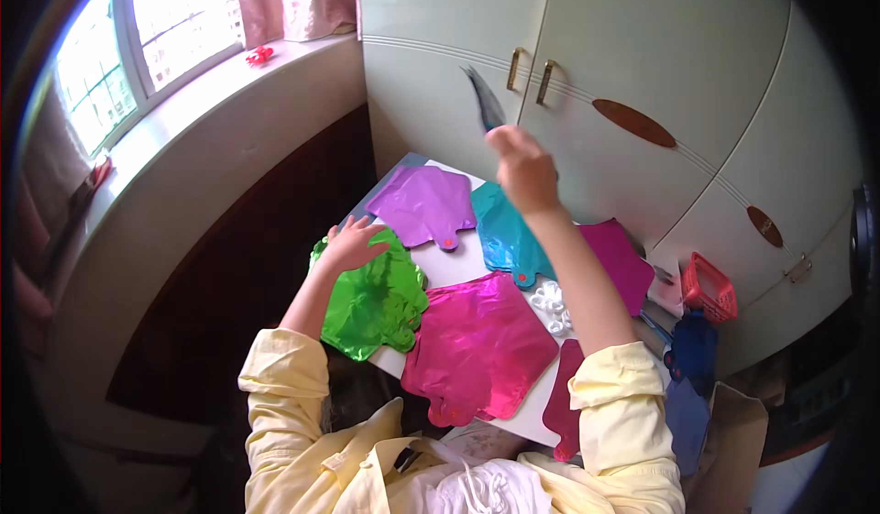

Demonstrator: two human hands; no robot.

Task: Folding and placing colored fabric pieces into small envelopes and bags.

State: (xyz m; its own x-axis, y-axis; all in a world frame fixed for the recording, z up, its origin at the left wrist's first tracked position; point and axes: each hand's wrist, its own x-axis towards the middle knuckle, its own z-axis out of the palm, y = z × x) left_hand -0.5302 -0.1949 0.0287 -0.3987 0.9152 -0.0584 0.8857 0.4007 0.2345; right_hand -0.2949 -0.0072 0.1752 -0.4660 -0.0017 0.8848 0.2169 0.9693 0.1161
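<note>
My left hand (351,244) lies flat, fingers spread wide, palm down on the green foil balloon (376,301) at the left edge of the desk (458,265) — pressing it, not gripping. The green balloon is crumpled and partly puffed, its right edge touching the big pink foil balloon (478,344) that lies flat at the near middle of the desk.

My right hand (520,161) is raised well above the desk, closed around a thin blue-grey strip (484,97) that sticks up and to the left from my fist; I can't tell what kind of thing it is, it's blurred against the cupboard doors (642,65).

Under my right forearm lies the teal foil balloon (502,235), flat, partly hidden by the arm. A purple foil balloon (426,204) lies at the far end of the desk, just beside the teal one. A magenta foil balloon (623,262) lies to the right, behind my arm. A darker pink balloon (561,399) pokes out at the near right edge, by my elbow.

Small white plastic pieces (551,301) sit between the big pink balloon and my right arm. A red basket (708,287) sits further right — off the balloons, near the cupboard. Window (137,38) at the upper left.
</note>
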